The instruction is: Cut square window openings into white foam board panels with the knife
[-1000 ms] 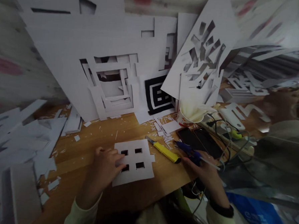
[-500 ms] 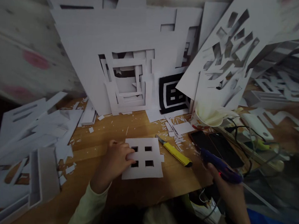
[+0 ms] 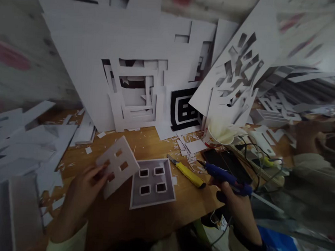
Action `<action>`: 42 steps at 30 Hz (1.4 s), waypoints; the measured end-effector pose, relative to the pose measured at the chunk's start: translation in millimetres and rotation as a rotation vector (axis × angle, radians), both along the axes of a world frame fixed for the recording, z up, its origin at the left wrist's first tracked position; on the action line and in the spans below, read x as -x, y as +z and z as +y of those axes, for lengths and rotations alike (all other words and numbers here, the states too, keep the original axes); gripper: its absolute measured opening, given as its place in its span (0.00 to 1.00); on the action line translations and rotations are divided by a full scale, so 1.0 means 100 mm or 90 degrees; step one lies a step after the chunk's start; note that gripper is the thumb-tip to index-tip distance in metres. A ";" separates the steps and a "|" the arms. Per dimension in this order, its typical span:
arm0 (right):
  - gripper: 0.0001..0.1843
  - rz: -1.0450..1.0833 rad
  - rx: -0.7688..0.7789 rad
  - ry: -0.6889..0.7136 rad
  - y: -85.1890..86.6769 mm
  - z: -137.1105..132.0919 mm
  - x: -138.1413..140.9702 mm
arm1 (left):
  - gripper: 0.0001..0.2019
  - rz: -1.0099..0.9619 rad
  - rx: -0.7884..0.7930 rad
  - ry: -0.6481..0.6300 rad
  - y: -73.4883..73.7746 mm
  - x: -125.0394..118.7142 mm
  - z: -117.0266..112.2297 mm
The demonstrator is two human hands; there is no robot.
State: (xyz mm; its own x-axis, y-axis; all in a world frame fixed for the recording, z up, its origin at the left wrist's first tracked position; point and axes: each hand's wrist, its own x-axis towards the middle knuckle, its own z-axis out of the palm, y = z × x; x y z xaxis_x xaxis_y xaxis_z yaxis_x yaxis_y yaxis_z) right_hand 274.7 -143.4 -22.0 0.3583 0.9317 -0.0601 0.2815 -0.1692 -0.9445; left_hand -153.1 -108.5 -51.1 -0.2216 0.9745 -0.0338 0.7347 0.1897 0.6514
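Note:
My left hand (image 3: 90,185) grips the edge of a flat white foam board panel (image 3: 128,157) with square holes cut through it. That panel is tilted up, just left of a shallow white open box (image 3: 152,206) lying on the table. Small square-walled openings stand inside the box. In my right hand (image 3: 233,204) is a blue hot glue gun (image 3: 226,178), its nozzle pointing left. A yellow utility knife (image 3: 186,173) lies on the wood between the box and the glue gun, with its blade out.
White cut-out boards (image 3: 138,38) lean against the wall at the back. Two dark phones (image 3: 235,164) lie beside a paper cup (image 3: 219,137), cables and a power strip. White scraps (image 3: 51,145) pile up at left. Another person's hand (image 3: 310,135) is at far right.
My left hand has lifted the panel off the box and moved it left, tilting it, so the box's inside now shows. The glue gun is held more level. The view has shifted slightly.

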 end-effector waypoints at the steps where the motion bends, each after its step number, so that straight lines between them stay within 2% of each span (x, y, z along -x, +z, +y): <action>1: 0.28 0.028 -0.003 0.001 -0.01 0.02 0.05 | 0.22 0.039 0.024 0.019 -0.06 0.09 0.00; 3: 0.29 0.107 0.002 -0.014 -0.02 0.05 0.15 | 0.23 0.111 0.059 0.048 -0.15 0.21 0.01; 5: 0.31 0.185 0.017 -0.042 -0.03 0.06 0.24 | 0.22 0.151 0.088 0.049 -0.18 0.25 0.04; 8: 0.35 0.258 0.041 -0.044 -0.02 0.05 0.32 | 0.19 0.146 0.056 0.060 -0.02 0.08 0.08; 10: 0.35 0.285 0.036 -0.027 -0.02 0.05 0.33 | 0.17 0.092 -0.051 0.074 0.21 -0.22 0.11; 11: 0.35 0.296 0.029 -0.016 -0.02 0.04 0.32 | 0.16 0.032 -0.101 0.047 0.34 -0.42 0.12; 12: 0.35 0.304 0.020 -0.005 -0.03 0.04 0.31 | 0.15 -0.038 -0.143 -0.008 0.46 -0.64 0.13; 15: 0.37 0.334 0.008 0.025 -0.06 0.01 0.25 | 0.10 -0.221 -0.121 -0.218 0.74 -1.33 0.17; 16: 0.37 0.346 0.006 0.030 -0.07 0.00 0.22 | 0.10 -0.262 -0.100 -0.257 0.78 -1.54 0.18; 18: 0.38 0.375 -0.001 0.050 -0.09 -0.02 0.16 | 0.12 -0.357 -0.064 -0.275 0.79 -1.90 0.21; 22: 0.38 0.448 -0.035 0.072 -0.10 -0.08 0.05 | 0.13 -0.507 -0.007 -0.245 0.70 -2.32 0.21; 25: 0.38 0.518 -0.035 0.068 -0.14 -0.13 -0.02 | 0.11 -0.540 0.006 -0.265 0.68 -2.48 0.19; 31: 0.36 0.594 -0.014 0.118 -0.33 -0.23 -0.21 | 0.07 -0.558 -0.024 -0.279 0.74 -2.70 0.15; 34: 0.36 0.606 -0.031 0.123 -0.39 -0.24 -0.27 | 0.07 -0.534 -0.049 -0.251 0.73 -2.74 0.16; 37: 0.36 0.593 -0.037 0.111 -0.40 -0.24 -0.28 | 0.07 -0.520 -0.050 -0.225 0.72 -2.73 0.17; 42: 0.37 0.512 -0.063 0.059 -0.31 -0.20 -0.21 | 0.10 -0.511 0.034 -0.291 0.77 -2.70 0.10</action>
State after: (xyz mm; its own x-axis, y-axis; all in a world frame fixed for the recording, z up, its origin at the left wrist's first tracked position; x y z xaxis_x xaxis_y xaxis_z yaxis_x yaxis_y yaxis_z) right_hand 295.9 -163.4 -53.0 0.1615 0.9700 -0.1818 -0.4801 -0.0838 -0.8732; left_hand 117.1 -98.4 25.7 0.2934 0.9542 -0.0584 0.0781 0.0370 0.9963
